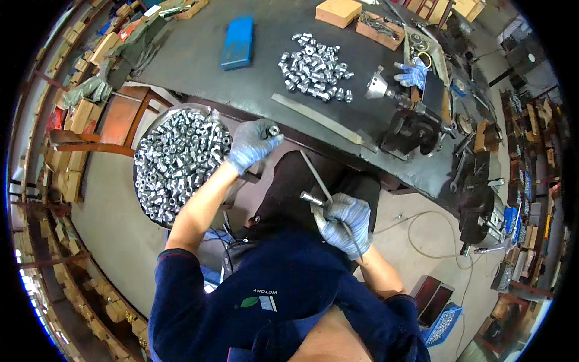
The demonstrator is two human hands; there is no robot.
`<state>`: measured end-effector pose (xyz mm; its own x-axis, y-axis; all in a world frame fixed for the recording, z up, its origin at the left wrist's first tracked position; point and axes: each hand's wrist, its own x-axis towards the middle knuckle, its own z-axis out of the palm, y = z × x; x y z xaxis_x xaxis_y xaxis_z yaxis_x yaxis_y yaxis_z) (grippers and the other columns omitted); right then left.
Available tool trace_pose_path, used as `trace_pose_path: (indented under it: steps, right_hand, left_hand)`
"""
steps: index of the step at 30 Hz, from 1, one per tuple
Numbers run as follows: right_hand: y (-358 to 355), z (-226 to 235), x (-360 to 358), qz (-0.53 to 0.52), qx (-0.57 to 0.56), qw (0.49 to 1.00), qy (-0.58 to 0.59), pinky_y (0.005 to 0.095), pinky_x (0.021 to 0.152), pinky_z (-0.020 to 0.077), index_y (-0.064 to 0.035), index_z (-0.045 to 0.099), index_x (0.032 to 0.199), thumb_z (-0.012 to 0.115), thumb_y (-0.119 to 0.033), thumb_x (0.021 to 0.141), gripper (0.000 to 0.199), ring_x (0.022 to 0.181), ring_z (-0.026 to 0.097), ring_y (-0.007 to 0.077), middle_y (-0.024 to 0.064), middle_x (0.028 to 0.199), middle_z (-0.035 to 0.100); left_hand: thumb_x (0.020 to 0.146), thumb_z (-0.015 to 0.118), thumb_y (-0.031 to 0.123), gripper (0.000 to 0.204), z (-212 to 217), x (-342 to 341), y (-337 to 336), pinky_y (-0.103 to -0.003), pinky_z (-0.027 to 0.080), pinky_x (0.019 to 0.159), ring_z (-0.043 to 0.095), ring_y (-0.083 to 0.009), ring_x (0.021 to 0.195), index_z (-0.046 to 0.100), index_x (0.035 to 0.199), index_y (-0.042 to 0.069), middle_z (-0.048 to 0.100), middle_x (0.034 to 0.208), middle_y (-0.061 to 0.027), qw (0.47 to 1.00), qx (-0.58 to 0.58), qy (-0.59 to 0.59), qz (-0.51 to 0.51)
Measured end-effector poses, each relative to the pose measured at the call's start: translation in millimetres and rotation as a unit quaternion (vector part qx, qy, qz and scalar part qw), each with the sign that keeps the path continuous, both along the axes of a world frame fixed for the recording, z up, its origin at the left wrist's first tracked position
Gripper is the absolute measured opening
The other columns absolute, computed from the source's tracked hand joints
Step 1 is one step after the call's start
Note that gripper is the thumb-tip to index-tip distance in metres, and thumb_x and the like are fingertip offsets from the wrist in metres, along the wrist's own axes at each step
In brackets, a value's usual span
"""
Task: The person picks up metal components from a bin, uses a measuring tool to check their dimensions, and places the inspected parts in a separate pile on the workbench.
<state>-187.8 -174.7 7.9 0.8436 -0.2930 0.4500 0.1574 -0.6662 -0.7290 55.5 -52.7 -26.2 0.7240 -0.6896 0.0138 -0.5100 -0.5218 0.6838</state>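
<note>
My left hand, in a grey-blue work glove, is closed round a small metal fitting whose round end shows at the fingertips. It is just off the table's front edge, beside a large round tub heaped with shiny metal fittings. Above my lap, my right hand, also gloved, is closed on a long thin metal rod that slants through the grip. A short shiny cylindrical piece sticks out of the same hand to the left. The hands are apart.
On the dark table are a pile of fittings, a blue case, a flat metal bar and a bench device with a spare glove. A wooden chair stands left. A hose lies on the floor.
</note>
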Motion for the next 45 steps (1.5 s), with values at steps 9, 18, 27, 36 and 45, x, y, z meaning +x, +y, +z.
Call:
trace_pose_path:
  steps: [9, 18, 27, 36, 45]
  right_hand:
    - [5.5, -9.6, -10.3, 0.012, 0.098, 0.995, 0.032, 0.0316, 0.048, 0.0440, -0.0082, 0.059, 0.057, 0.076, -0.014, 0.065, 0.020, 0.050, 0.054, 0.0272, 0.0109, 0.055, 0.053]
    - [-3.3, -16.9, -18.2, -0.005, 0.073, 0.997, 0.023, 0.0334, 0.048, 0.0396, -0.0069, 0.047, 0.057, 0.072, -0.004, 0.068, 0.027, 0.050, 0.050, 0.0276, 0.0110, 0.056, 0.049]
    - [5.2, -31.5, -13.2, -0.014, 0.091, 0.996, 0.008, 0.0313, 0.045, 0.0381, -0.0090, 0.050, 0.054, 0.074, -0.008, 0.069, 0.029, 0.047, 0.050, 0.0245, 0.0103, 0.054, 0.048]
    - [13.5, -31.7, 0.2, 0.028, 0.074, 0.996, 0.036, 0.0309, 0.045, 0.0373, -0.0067, 0.050, 0.053, 0.072, -0.007, 0.070, 0.027, 0.045, 0.049, 0.0254, 0.0117, 0.053, 0.048]
    - [15.5, -32.0, -10.3, 0.042, 0.116, 0.992, 0.037, 0.0293, 0.047, 0.0371, -0.0053, 0.051, 0.056, 0.072, -0.005, 0.071, 0.026, 0.046, 0.048, 0.0219, 0.0111, 0.053, 0.047]
  left_hand:
    - [0.077, 0.071, 0.031, 0.037, -1.7, 112.4, -125.4, -0.037, 0.051, 0.067, 0.067, -0.0265, 0.069, 0.068, 0.101, 0.003, 0.069, 0.084, -0.0164, 0.995, -0.010, 0.090, 0.029]
    - [0.080, 0.067, 0.005, 0.035, 14.0, 141.8, -135.9, -0.026, 0.051, 0.059, 0.062, -0.0121, 0.068, 0.060, 0.114, -0.002, 0.067, 0.097, -0.0086, 0.905, -0.342, 0.247, 0.047]
    - [0.089, 0.056, 0.017, 0.030, 65.9, 109.3, 94.8, -0.029, 0.051, 0.064, 0.062, -0.0154, 0.064, 0.062, 0.110, -0.003, 0.067, 0.078, -0.0095, 0.994, -0.066, -0.080, 0.042]
    - [0.073, 0.059, 0.023, 0.041, 55.3, 76.6, 255.4, -0.041, 0.049, 0.083, 0.064, -0.0322, 0.089, 0.063, 0.111, 0.011, 0.066, 0.097, -0.0172, 0.950, 0.246, -0.132, 0.139]
    - [0.076, 0.061, 0.021, 0.032, 23.4, 70.1, 233.8, -0.043, 0.048, 0.082, 0.062, -0.0337, 0.090, 0.066, 0.107, 0.016, 0.065, 0.096, -0.0144, 0.911, 0.343, -0.210, 0.091]
